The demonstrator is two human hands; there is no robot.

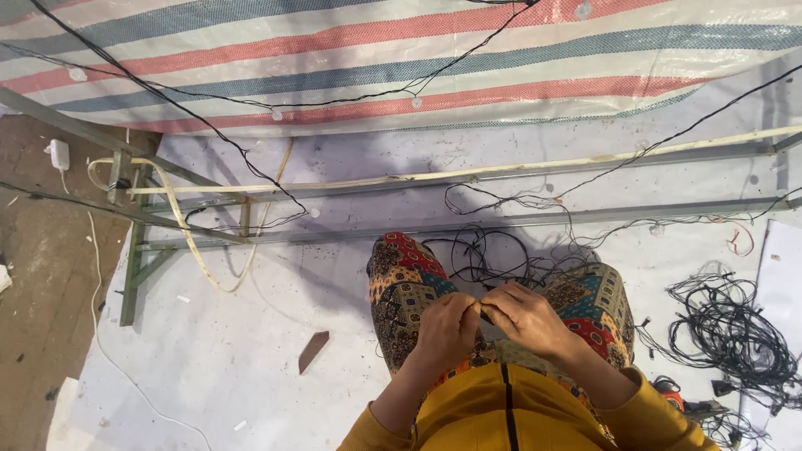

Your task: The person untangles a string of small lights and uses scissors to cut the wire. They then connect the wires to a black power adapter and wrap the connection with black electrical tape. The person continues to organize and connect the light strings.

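Both hands are closed in a pinching grip over the lap: the left hand (pixel 447 330) is curled, fingertips pressed together at the point where it meets the right hand (pixel 526 317), and a thin black wire (pixel 478 311) seems to be nipped between them, though it is too fine there to be seen for certain.

At the far left, a white plug adapter (pixel 59 154) is seen on the bare brown floor (pixel 42 276), with a white cord (pixel 100 334) trailing down from it. Just beside it, a green metal frame (pixel 134 259) is laid across a white sheet (pixel 251 367), and a pale strip (pixel 192 242) is looped through it. A small brown shard (pixel 313 351) is left on the sheet, near the patterned trousers (pixel 401 284). Loose loops of black wire (pixel 493 250) are spread over the knees, above the hands. Long grey rails (pixel 518 219) are stretched across the middle, under a striped tarpaulin (pixel 401 58). At the right, well apart from the hands, a tangled heap of black cable (pixel 731 330) is piled on the sheet.
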